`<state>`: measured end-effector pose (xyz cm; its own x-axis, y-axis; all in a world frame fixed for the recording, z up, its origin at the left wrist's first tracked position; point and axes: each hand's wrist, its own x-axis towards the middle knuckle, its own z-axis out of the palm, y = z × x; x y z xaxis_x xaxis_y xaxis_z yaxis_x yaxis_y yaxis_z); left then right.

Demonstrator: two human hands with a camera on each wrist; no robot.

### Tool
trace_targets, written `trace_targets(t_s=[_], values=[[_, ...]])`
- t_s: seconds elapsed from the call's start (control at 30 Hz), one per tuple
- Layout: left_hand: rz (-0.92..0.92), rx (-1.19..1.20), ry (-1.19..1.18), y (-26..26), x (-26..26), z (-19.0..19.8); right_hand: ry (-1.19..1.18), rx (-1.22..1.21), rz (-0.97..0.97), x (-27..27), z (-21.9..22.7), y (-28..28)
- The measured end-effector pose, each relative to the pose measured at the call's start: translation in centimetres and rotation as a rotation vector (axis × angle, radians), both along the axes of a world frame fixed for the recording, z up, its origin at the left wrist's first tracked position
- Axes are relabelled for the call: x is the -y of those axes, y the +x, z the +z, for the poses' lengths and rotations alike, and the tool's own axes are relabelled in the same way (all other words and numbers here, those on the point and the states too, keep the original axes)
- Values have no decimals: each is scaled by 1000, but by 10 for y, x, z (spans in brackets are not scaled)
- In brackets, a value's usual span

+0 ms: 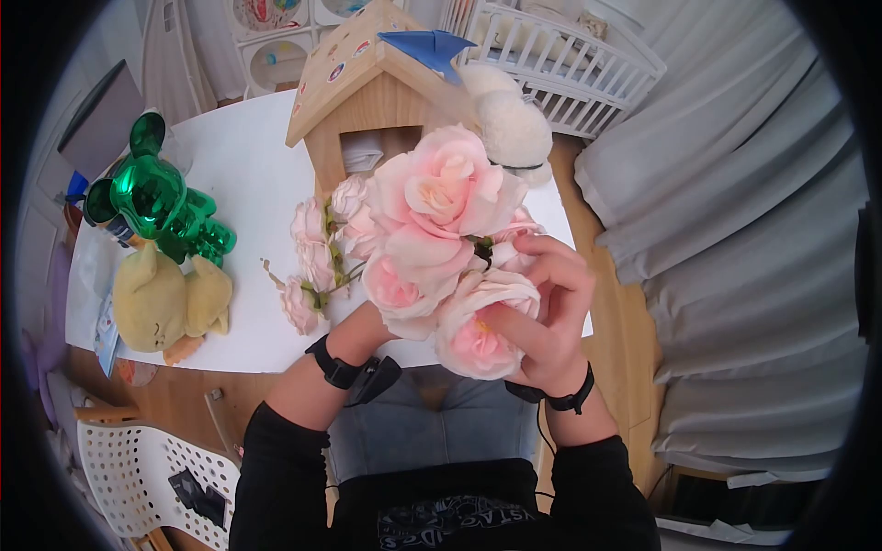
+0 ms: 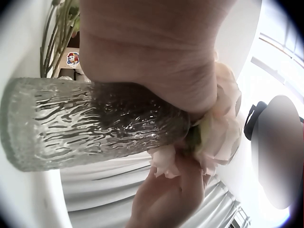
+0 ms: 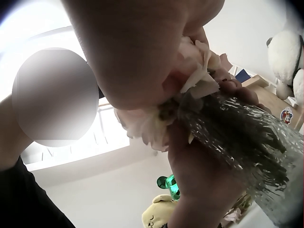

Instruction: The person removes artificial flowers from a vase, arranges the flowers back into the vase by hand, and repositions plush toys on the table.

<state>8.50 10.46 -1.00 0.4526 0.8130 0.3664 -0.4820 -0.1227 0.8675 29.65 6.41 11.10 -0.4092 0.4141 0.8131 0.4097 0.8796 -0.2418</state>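
Observation:
Pink artificial roses (image 1: 446, 197) cluster at the mouth of a textured clear glass vase (image 2: 90, 126), which the head view hides behind the blooms. My left hand (image 3: 204, 178) wraps round the vase's upper part; in the head view the flowers cover most of it. Dark stems show through the glass in the right wrist view. My right hand (image 1: 556, 317) pinches a pale pink rose (image 1: 482, 335) at the lower right of the bunch, thumb over its petals and fingers curled behind.
Loose pink roses (image 1: 312, 253) lie on the white table (image 1: 262, 317) left of the bunch. A wooden house (image 1: 367, 101) and a white plush toy (image 1: 510, 119) stand behind. To the left are a green shiny bear figure (image 1: 170, 207) and a yellow plush toy (image 1: 152, 298).

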Motion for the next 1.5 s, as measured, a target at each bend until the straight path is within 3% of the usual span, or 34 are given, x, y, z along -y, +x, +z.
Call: trace_targets(t_s=[0.17, 0.27, 0.33, 0.37, 0.43, 0.5, 0.53, 0.6, 0.63, 0.73, 1.03, 1.2, 1.27, 1.33, 1.4, 1.47, 1.5], values=[[-25, 41, -51, 1, -7, 1, -37, -92, 31, -1, -3, 2], [-40, 65, -82, 1, -10, 2, -80, 28, -17, 8, 18, 15], [-51, 82, -104, 6, -11, 2, 0, 35, -2, 12, 34, 25], [-58, 90, -115, 7, -11, 2, 82, -110, 5, 7, 37, 21], [-84, 103, -143, 6, -14, 3, 116, -73, -45, 10, 76, 11], [-119, 106, -178, 6, -16, 3, 322, 173, -25, -14, 117, -3], [-131, 104, -189, 3, -15, 3, 323, 165, -34, -21, 116, -11], [-145, 107, -200, 2, -15, 5, 234, 181, 109, -30, 114, -28], [-145, 117, -198, 0, -18, 7, 135, 219, 62, -24, 112, -26], [-122, 198, -201, 8, -19, 3, 136, 180, -30, -24, 98, -11], [-182, 268, -342, 1, -10, -3, -42, 50, -33, -23, 58, 6], [-121, 332, -404, 3, -17, 0, -24, 44, 69, -27, 49, 8], [-92, 350, -423, -3, -9, 0, -82, -16, 22, -25, 40, 10], [-72, 245, -269, -5, -3, 1, -116, -110, 37, -26, 32, 10], [-61, 133, -110, -5, 0, 2, -219, -690, 188, -38, 9, 16], [-48, 23, 44, -5, 1, 1, -346, -636, -26, -66, -17, 33], [-40, -33, 118, -5, 2, 1, -351, -630, -18, -67, -17, 29]])
